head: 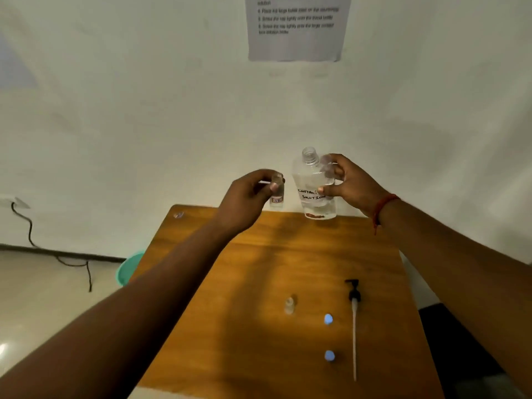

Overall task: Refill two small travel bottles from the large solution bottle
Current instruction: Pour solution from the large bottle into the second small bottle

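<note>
The left hand (247, 194) grips one travel bottle (277, 191), the right hand (349, 182) the uncapped solution bottle (314, 185). No pouring yet, I'd judge. The second bottle (289, 305) waits on the worktop (259, 283).

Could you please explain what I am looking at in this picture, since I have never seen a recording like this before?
No machine here: a person wears a camera on the head, looking forward and down at their own bare hands. The left hand holds a small travel bottle raised above the far edge of the wooden table. The right hand grips the large solution bottle, uncapped and upright. On the table lie a second small bottle, two blue caps and a pump dispenser with its long tube. A sheet of instructions hangs on the wall.
</note>
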